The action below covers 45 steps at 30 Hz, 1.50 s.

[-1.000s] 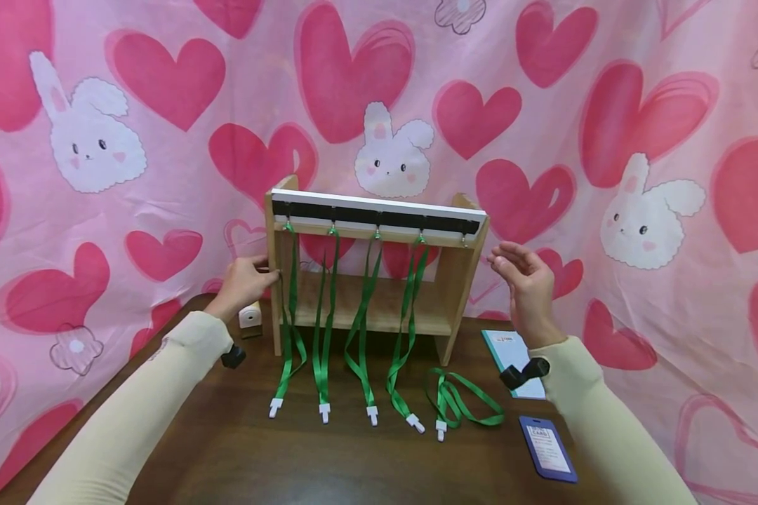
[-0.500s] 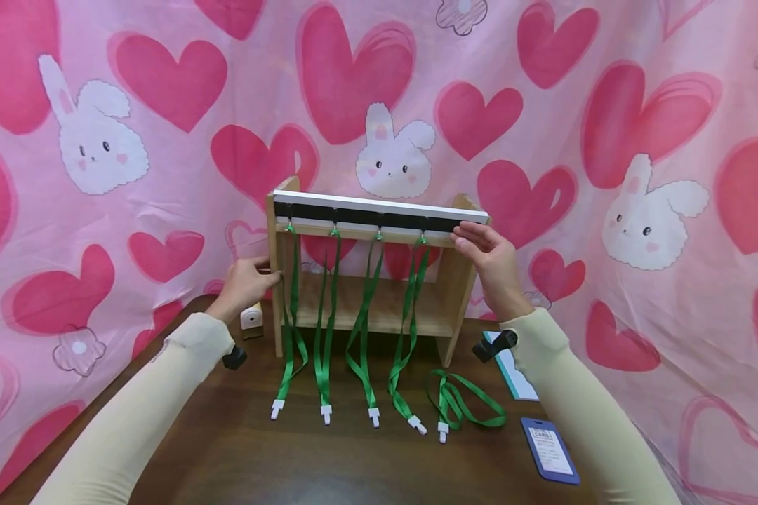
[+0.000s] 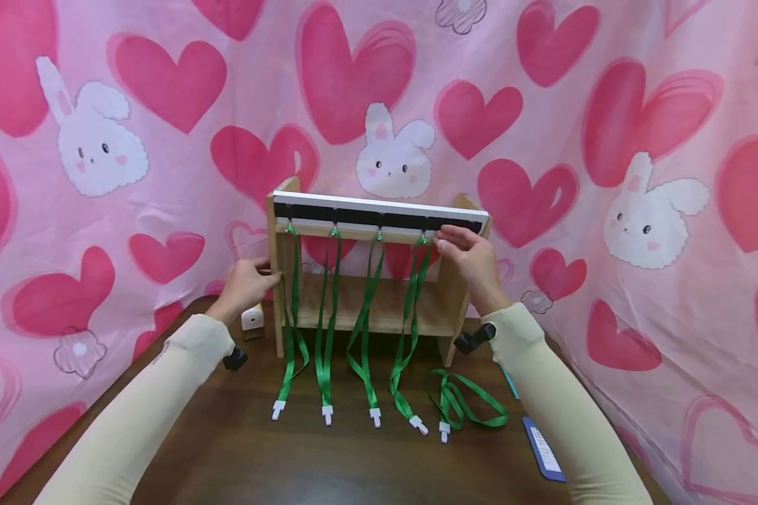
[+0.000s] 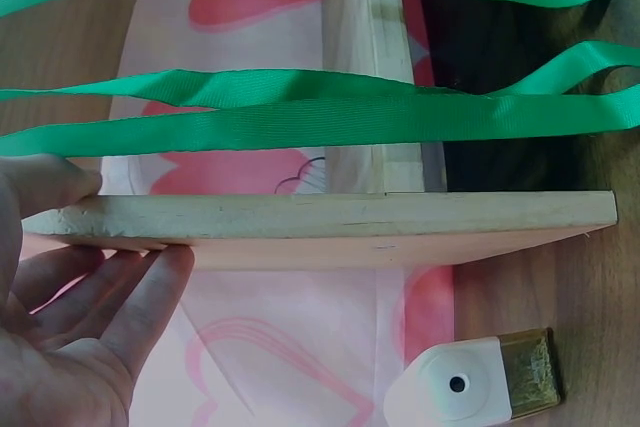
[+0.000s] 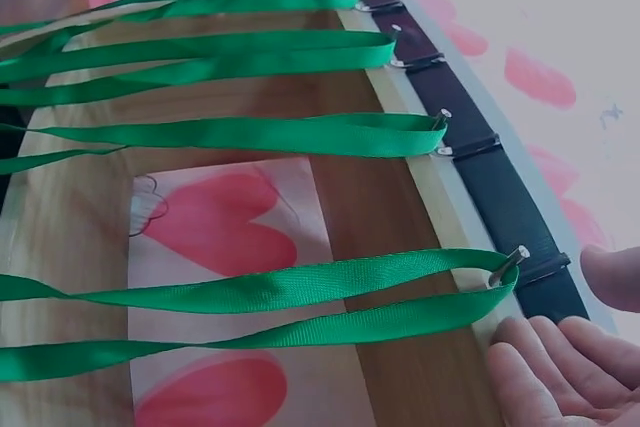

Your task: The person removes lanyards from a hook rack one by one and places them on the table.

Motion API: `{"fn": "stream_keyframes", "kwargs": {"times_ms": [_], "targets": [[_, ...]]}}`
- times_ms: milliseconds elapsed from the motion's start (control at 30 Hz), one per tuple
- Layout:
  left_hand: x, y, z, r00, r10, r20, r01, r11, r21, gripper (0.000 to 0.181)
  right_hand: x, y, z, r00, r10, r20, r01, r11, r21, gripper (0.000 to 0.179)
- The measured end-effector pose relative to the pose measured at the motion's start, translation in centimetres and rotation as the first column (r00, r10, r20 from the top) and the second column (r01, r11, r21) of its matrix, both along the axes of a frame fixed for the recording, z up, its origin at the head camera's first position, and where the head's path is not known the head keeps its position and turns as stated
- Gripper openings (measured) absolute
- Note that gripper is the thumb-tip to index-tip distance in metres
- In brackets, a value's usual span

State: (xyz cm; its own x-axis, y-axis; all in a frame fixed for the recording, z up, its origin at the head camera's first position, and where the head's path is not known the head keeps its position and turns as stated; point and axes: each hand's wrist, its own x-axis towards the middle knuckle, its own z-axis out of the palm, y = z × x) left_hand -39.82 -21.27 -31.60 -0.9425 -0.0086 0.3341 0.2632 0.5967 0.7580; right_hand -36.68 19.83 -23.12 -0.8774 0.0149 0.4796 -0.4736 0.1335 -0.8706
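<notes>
Thumb and fingers of the left hand are pinching the left side of the wooden shelf, near the worktop's back edge; the right hand, loosely spread and seemingly holding nothing, is hovering at the rail's right end. Four green straps are hanging; a fifth strap is lying before the shelf's right corner, apparently the only one left. Toward the worktop's right edge, a card is showing unreadable print.

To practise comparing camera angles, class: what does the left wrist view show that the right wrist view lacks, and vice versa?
Only the left wrist view: a white object with a round dark hole.
Only the right wrist view: the right hand, metal hooks and a black strip.
Both: green lanyards, the wooden stand, heart-patterned cloth and the left hand, a mere sliver in the right wrist view.
</notes>
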Motion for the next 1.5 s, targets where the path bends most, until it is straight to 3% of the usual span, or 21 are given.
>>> {"fn": "stream_keyframes", "kwargs": {"times_ms": [467,633,800,1033,1267,1500], "targets": [[0.1,0.3,-0.3,1.000,0.018,-0.013,-0.018,1.000,0.009,0.050,-0.6,-1.8,-2.1,0.995,-0.098,-0.024,0.098,0.995,0.012,0.036],[-0.1,0.2,-0.2,1.000,0.012,-0.005,-0.012,1.000,0.018,0.051,-0.4,-3.1,-2.8,0.995,-0.097,-0.024,0.094,0.989,-0.111,0.035],[-0.2,0.1,-0.2,1.000,0.018,-0.013,-0.018,1.000,0.011,0.050,-0.3,-4.6,-3.1,0.993,-0.117,0.015,0.117,0.967,-0.226,0.036],[-0.1,0.1,-0.3,1.000,0.008,-0.013,-0.008,1.000,0.008,0.050,-0.7,-5.6,-3.8,0.987,-0.144,0.068,0.159,0.912,-0.379,0.033],[-0.1,0.2,-0.2,1.000,0.010,0.004,-0.010,1.000,0.020,0.052,-1.0,-6.5,-4.5,0.985,-0.164,0.060,0.174,0.882,-0.437,0.030],[-0.3,0.2,-0.2,1.000,0.012,0.000,-0.012,1.000,0.023,0.053,-1.3,-7.2,-4.6,0.986,-0.162,0.048,0.167,0.899,-0.406,0.030]]}}
